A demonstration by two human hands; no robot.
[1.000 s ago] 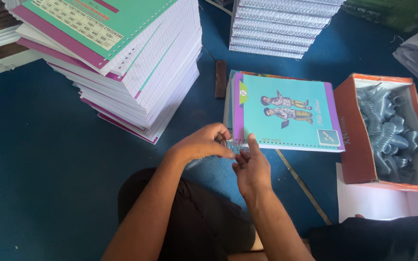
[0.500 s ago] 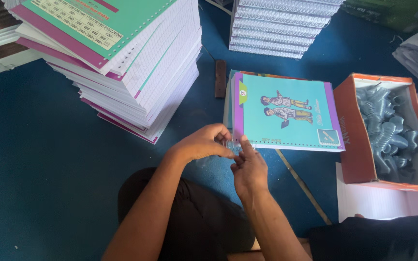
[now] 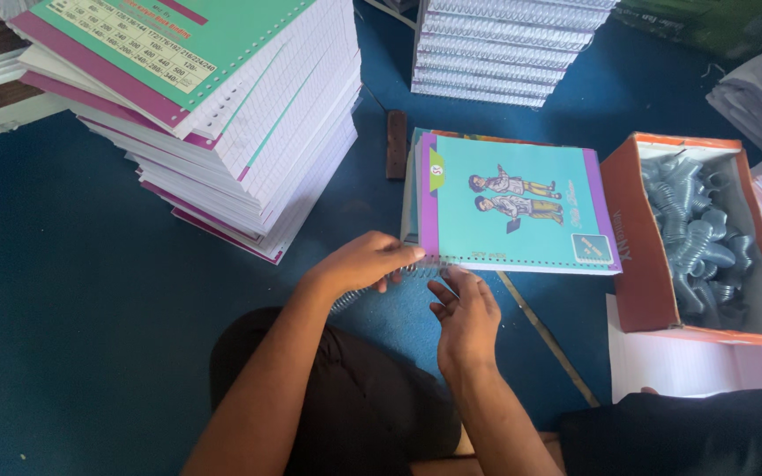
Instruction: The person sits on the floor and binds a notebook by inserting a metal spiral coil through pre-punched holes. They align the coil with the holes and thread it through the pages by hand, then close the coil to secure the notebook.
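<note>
at centre frame the left hand (image 3: 365, 263) pinches a wire coil (image 3: 399, 277) against the near edge of the notebook (image 3: 513, 207), the right hand (image 3: 465, 319) beside it with fingers loosely open, so threading looks underway, needing steady twisting next.

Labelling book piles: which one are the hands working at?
The low turquoise-cover pile between the tall stacks; both hands meet at its near edge.

Silver wire spiral (image 3: 416, 270) — along teal notebook (image 3: 513, 204) edge
</note>
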